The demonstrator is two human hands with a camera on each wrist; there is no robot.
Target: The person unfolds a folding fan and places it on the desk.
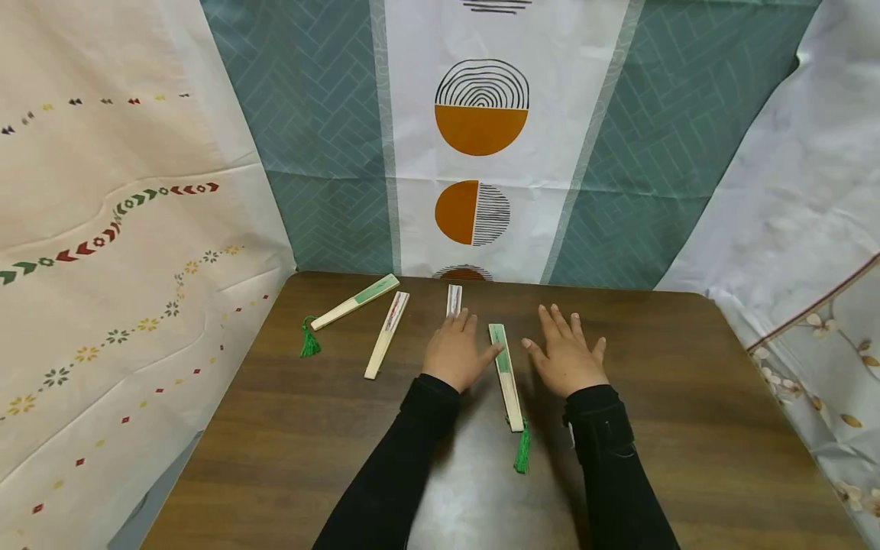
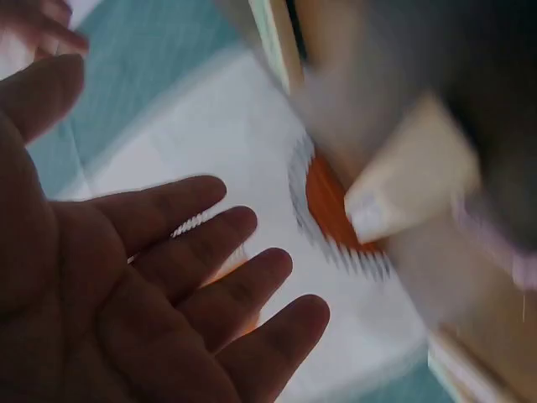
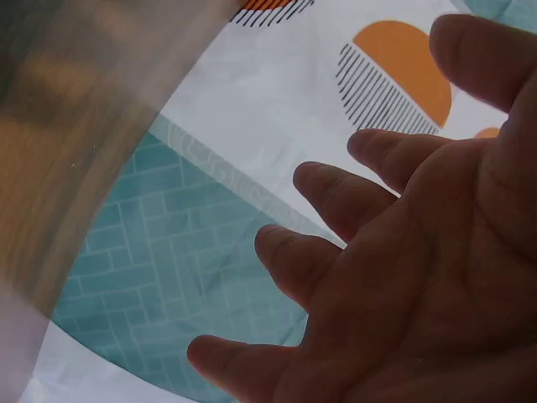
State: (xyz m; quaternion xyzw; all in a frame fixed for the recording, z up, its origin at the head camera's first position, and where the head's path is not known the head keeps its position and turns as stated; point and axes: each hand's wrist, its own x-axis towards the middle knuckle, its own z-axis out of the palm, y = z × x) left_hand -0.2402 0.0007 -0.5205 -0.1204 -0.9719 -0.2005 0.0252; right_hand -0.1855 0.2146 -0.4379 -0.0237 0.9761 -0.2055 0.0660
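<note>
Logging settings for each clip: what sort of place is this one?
Probably a makeshift indoor recording corner, not a lived-in room: patterned cloth backdrops hang on all sides of a dark wooden table, which holds only closed folding fans, between open hands.

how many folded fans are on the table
4. A green-and-cream folded fan with green tassel lies between the left hand and right hand; a white one past the left fingertips; a red-marked one and another green-tasselled one far left. None looks hidden.
</note>
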